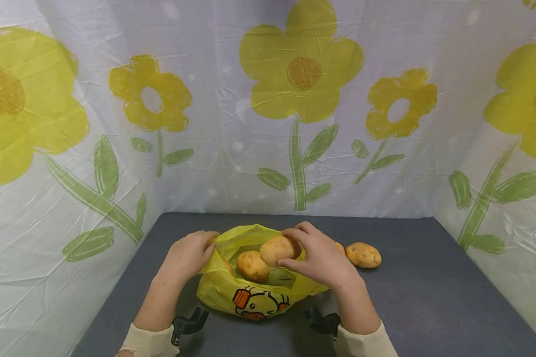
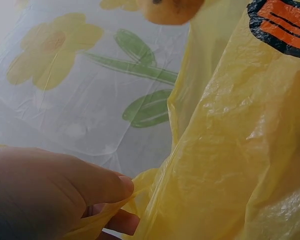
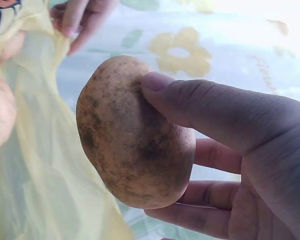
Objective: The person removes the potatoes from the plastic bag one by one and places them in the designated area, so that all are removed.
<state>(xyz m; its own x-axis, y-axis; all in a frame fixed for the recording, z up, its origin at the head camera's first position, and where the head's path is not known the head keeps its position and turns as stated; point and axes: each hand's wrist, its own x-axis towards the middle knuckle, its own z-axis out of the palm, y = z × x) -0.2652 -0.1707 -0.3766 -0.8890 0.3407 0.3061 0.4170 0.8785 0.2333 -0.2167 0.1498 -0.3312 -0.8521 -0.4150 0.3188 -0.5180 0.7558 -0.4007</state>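
Observation:
A yellow plastic bag (image 1: 219, 290) with a duck print lies with its mouth spread on the dark table. My left hand (image 1: 189, 255) pinches the bag's left rim between thumb and fingers, as the left wrist view shows up close. Over the bag's opening, toward its right side, my right hand (image 1: 317, 255) grips a potato (image 3: 135, 135), thumb on one face and fingers behind. Inside the bag sits another potato (image 1: 252, 266). Part of one more shows at the bag's left inner side, mostly hidden by the plastic.
Right of the bag, a loose potato (image 1: 363, 255) rests on the dark table (image 1: 429, 297). Another is mostly hidden behind my right hand. A flower-printed curtain (image 1: 223, 148) encloses the back and sides. Black wrist mounts (image 1: 189, 325) sit below both wrists.

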